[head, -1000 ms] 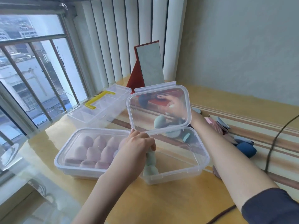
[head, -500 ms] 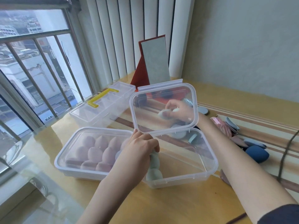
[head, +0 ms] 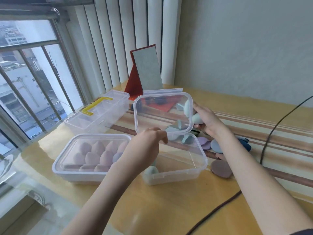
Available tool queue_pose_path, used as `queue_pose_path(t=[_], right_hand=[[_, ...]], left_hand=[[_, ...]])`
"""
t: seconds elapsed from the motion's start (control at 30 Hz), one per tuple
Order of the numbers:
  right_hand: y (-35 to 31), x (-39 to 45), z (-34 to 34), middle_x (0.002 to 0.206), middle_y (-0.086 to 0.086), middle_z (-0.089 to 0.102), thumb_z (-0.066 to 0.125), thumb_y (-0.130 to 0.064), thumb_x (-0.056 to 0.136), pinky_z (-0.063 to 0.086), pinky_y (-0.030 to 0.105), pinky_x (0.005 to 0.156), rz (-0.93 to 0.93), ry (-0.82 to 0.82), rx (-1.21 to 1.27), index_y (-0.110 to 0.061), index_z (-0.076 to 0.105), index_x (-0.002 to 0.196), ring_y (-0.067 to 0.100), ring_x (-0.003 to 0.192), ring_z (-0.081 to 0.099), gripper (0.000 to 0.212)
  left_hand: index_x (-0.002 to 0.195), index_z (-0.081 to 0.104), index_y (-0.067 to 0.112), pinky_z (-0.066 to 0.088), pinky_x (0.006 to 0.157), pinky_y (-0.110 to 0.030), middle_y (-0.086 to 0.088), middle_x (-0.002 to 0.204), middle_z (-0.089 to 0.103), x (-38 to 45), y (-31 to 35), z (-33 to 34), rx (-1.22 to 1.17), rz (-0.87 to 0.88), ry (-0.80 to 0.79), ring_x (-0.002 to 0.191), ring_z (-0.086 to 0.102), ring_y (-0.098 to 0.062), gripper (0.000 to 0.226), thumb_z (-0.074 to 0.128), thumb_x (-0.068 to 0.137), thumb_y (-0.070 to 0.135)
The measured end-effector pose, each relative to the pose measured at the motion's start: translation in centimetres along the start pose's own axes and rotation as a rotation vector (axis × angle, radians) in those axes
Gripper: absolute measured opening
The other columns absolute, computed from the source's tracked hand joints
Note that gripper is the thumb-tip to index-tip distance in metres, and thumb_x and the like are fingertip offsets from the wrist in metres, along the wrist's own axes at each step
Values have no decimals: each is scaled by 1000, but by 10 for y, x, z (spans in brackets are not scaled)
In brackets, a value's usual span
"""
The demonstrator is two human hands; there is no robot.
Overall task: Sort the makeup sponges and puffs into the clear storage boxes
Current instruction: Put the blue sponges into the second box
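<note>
Right hand (head: pixel 205 120) grip curled around pale blue sponges (head: pixel 197 118), just right of upright lid (head: pixel 162 112). Left hand (head: pixel 149 141) pinching lid's lower edge. Open box (head: pixel 179 173) below and nearer than sponges, long axis left to right. Sponge axis unclear.

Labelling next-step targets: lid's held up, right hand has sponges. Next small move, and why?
Probably bring the right hand over the rim of the open box and drop its teal sponges in: the left hand holds the lid up, and one teal sponge already lies inside.
</note>
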State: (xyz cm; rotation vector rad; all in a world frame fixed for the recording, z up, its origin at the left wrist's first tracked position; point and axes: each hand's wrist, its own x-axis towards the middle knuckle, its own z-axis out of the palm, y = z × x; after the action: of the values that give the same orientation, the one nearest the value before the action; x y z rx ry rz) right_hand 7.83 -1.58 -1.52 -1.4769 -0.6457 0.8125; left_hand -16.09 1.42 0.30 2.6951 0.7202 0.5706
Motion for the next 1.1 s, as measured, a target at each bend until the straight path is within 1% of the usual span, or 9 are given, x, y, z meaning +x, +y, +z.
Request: queue_pose_path(t=[0.17,0.23,0.33,0.43,0.53,0.63,0.8,0.93,1.1], right_hand=[[0,-22,-10,82,11,52,45,-27,96,26,15,38,-62,175,132,-20,46,86,17,46,54,12],[0,-33,-13,91,11,52,43,-32,91,34,19,47,-67,271,232,-25,48,82,23,58,56,12],[-2,-50,-9,90,11,52,43,-39,77,37,22,53,-155,343,305,-29,49,68,26,74,51,14],[-4,-64,11,73,6,46,41,-34,78,33,28,58,-396,326,124,-24,42,62,20,70,43,19],[1,-74,33,66,-10,48,40,-27,85,33,26,58,-644,274,-88,-16,53,69,7,64,43,23],[11,-68,33,84,0,59,37,-32,90,39,23,72,-788,366,-328,-8,70,86,13,83,52,41],[22,-63,31,91,9,67,38,-34,95,35,23,73,-782,356,-548,2,70,75,22,88,52,52],[21,-63,26,70,13,69,36,-39,99,51,41,63,-688,243,-404,-1,69,68,30,67,63,59],[18,-54,-3,50,-1,62,40,-26,102,50,29,60,-434,453,-82,-14,60,49,14,47,57,58]], left_hand=[[95,67,11,52,80,-28,2,91,68,27,28,7,-351,-8,50,83,65,-16,26,48,85,-3],[103,63,11,56,82,-32,-3,99,68,36,39,9,-607,-151,-26,84,69,-16,15,52,93,13],[122,51,12,55,89,-35,-14,118,60,49,49,13,-1065,-434,-217,97,68,-25,39,49,96,40],[130,46,21,52,93,-38,-13,123,56,56,59,18,-1384,-509,-298,97,65,-29,50,46,92,53],[118,57,25,49,95,-48,-7,113,61,56,68,20,-1563,-449,-261,100,61,-24,36,43,95,49],[112,61,22,55,80,-43,-8,107,61,54,65,19,-1460,-423,-99,95,61,-21,33,39,99,43],[87,64,25,52,46,-25,-2,85,61,45,55,19,-1060,-477,130,68,64,-15,28,44,98,40],[81,63,19,48,40,-23,-6,88,69,41,42,23,-999,-511,278,64,69,-17,31,45,97,38],[78,62,11,45,36,-23,-6,81,66,32,31,29,-843,-494,470,63,67,-17,36,44,97,35]])
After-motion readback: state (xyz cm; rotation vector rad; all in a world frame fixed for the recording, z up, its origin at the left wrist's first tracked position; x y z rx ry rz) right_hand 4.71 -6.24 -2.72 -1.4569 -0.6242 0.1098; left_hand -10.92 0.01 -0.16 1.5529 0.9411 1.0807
